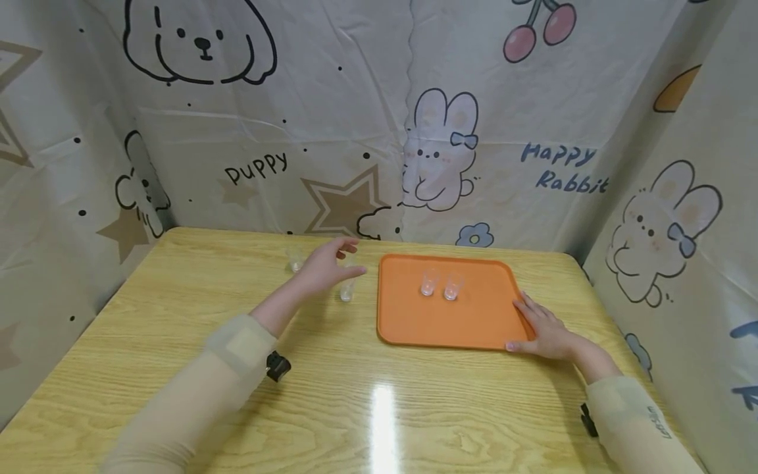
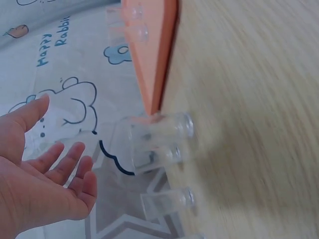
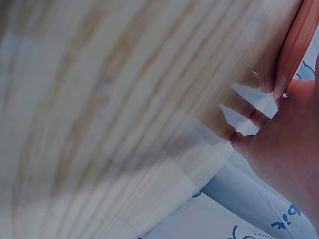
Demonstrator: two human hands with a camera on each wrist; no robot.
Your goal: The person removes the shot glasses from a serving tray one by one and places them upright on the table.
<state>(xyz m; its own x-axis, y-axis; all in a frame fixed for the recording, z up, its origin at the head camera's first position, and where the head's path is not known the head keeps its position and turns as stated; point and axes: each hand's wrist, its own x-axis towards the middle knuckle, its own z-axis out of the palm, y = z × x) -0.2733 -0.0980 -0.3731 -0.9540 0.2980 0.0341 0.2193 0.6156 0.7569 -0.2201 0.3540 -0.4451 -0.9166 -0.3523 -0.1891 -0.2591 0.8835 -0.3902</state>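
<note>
My left hand (image 1: 322,268) hovers over the table left of the orange tray (image 1: 408,329), fingers spread with nothing between them. Just below it, a small clear glass (image 1: 346,291) stands upright on the wood. Another clear glass (image 1: 295,261) is farther back, partly behind the hand. In the left wrist view, several such glasses, including this nearer one (image 2: 169,203), stand past the fingertips. Two more glasses, a left one (image 1: 428,284) and a right one (image 1: 451,289), stand side by side on the tray. My right hand (image 1: 551,334) rests at the tray's front right corner, thumb and fingers spread along its edges.
The light wooden table (image 1: 308,415) carries the tray and glasses. A printed cloth (image 1: 355,118) with puppies, rabbits and stars hangs behind the table and along both sides. A bright reflection lies on the tabletop at the front.
</note>
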